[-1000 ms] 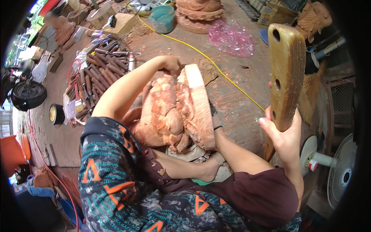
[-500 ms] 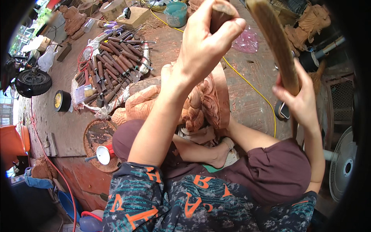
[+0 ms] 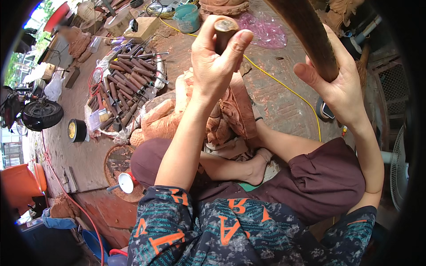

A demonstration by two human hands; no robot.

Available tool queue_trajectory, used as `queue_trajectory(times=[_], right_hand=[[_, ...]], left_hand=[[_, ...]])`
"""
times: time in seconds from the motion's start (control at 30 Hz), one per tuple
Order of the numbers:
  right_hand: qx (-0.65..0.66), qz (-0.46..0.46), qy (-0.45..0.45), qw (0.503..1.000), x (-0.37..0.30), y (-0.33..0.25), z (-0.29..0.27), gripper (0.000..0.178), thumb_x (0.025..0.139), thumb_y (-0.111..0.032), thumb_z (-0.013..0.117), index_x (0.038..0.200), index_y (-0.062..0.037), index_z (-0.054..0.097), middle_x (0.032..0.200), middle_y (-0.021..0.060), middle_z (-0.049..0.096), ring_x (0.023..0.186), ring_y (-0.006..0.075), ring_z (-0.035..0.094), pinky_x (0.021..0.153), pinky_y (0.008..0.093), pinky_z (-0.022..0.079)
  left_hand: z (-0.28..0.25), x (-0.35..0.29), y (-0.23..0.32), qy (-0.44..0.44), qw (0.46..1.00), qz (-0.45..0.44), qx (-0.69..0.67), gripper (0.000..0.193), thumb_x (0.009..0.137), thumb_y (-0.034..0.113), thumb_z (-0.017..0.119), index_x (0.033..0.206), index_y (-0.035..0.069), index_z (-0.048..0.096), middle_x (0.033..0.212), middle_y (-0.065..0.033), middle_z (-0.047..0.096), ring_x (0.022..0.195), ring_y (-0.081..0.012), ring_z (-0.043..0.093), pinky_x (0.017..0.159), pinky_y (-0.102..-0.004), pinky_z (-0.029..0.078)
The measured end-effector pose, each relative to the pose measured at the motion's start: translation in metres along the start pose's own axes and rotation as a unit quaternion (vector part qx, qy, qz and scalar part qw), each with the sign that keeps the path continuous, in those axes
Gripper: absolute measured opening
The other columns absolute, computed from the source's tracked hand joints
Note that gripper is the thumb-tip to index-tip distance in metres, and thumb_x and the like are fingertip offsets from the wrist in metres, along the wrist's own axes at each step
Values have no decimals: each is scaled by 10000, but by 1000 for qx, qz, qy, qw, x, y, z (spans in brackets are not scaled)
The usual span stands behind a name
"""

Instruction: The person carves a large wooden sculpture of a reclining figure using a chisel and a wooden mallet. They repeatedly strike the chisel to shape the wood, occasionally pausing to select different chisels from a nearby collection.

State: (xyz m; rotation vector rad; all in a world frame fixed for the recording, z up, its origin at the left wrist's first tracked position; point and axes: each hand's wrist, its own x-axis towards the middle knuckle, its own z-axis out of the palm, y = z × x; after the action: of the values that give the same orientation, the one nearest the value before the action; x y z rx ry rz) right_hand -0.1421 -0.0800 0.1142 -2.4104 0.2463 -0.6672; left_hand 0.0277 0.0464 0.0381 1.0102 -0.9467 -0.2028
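My left hand (image 3: 213, 73) is wrapped round an upright dark wooden chisel handle (image 3: 226, 26), its worn butt end facing up; the blade is hidden behind the hand. My right hand (image 3: 344, 91) grips a long, thick wooden mallet (image 3: 308, 37), raised at the right with its far end out of view. Below and beyond my left forearm a reddish wood carving (image 3: 162, 117) stands between my legs, partly covered by that arm. Apart from the chisel handle, the mallet is raised in the air.
Many wooden-handled chisels (image 3: 128, 80) lie heaped at the left. Beside them sit a black tape roll (image 3: 77, 130) and a round tray (image 3: 108, 162) near a white cup (image 3: 126, 182). A yellow cord (image 3: 284, 82), pink plastic bag (image 3: 264, 31), teal bucket (image 3: 187, 18) and fan (image 3: 398, 168) surround the workspace.
My left hand has moved down and left with the chisel handle. My right hand has risen, and the mallet has shifted up. The whole view has also moved slightly.
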Motion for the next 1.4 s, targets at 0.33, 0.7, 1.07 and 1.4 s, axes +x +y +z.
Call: queue_trajectory(times=[0.33, 0.7, 1.07, 1.4], right_hand=[[-121, -102, -5, 987, 6, -9, -5, 608, 701, 39, 579, 1294, -29, 466, 1079, 196, 648, 927, 259, 678, 804, 337, 520], [-161, -194, 120, 960, 4, -4, 10, 590, 722, 40, 608, 1294, -36, 487, 964, 201, 676, 840, 253, 697, 698, 313, 555], [-43, -106, 16, 993, 14, 19, 1, 626, 705, 11, 627, 1310, -52, 480, 936, 200, 666, 804, 300, 682, 678, 354, 547], [-177, -87, -11, 980, 0, 3, -7, 594, 708, 11, 619, 1283, -61, 492, 849, 181, 659, 750, 284, 682, 682, 363, 549]], left_hand=[[9, 1, -19, 54, 998, 27, -7, 174, 851, 134, 716, 885, 36, 576, 700, 49, 538, 594, -16, 436, 524, -177, 348], [12, -14, -15, 113, 991, 64, -17, 115, 879, 41, 647, 956, 41, 562, 639, 48, 505, 522, -15, 459, 454, -170, 349], [15, -12, -10, 104, 993, 30, -35, 139, 886, 67, 656, 915, 57, 520, 620, 28, 483, 466, -21, 417, 395, -175, 305], [16, -24, -9, 146, 985, 81, -34, 120, 892, 45, 624, 904, 53, 505, 629, -1, 500, 432, -26, 378, 364, -191, 280]])
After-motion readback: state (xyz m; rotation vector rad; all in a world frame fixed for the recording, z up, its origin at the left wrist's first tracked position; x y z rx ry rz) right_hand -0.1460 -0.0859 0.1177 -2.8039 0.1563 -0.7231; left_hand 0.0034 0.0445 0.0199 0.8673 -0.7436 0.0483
